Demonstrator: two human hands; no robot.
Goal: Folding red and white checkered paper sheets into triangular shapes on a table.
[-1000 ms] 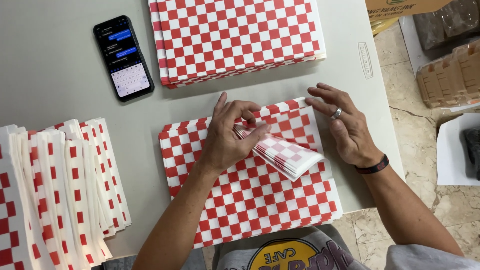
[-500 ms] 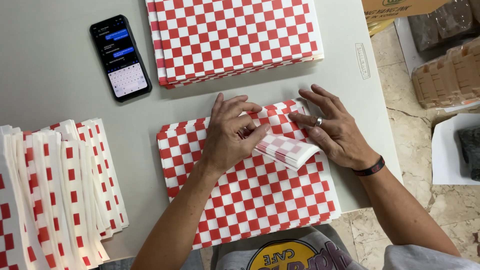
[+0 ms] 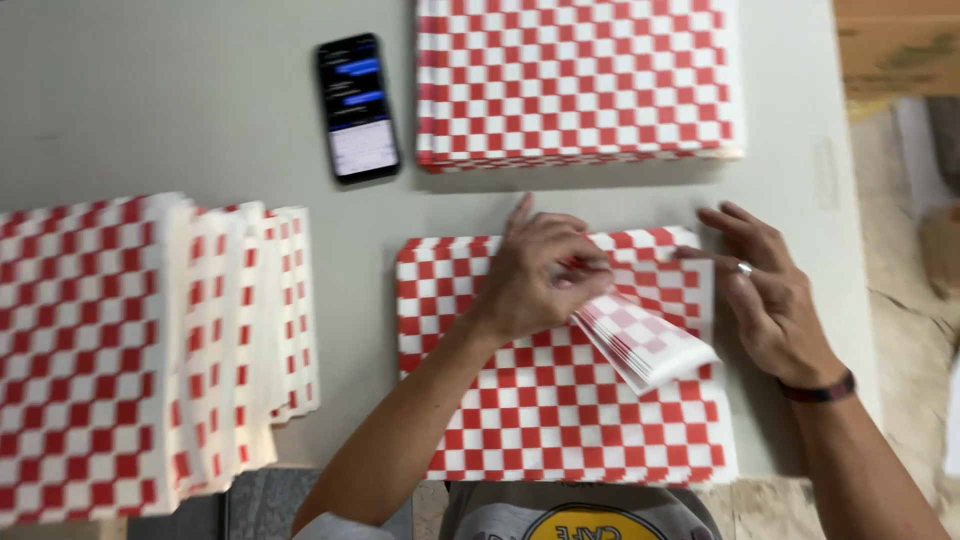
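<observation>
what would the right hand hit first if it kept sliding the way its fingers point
The right hand points up and left across the checkered sheet. Going on, it would likely meet the left hand's fingers first, though the picture is blurred.

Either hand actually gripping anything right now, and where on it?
The left hand pinches the folded checkered sheets at their upper-left end. The right hand is open and holds nothing, fingertips near the paper stack.

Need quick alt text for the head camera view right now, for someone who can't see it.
The left hand presses a folded red-and-white checkered paper onto a stack of checkered sheets; the right hand hovers open beside it. A phone lies on the grey table.
</observation>
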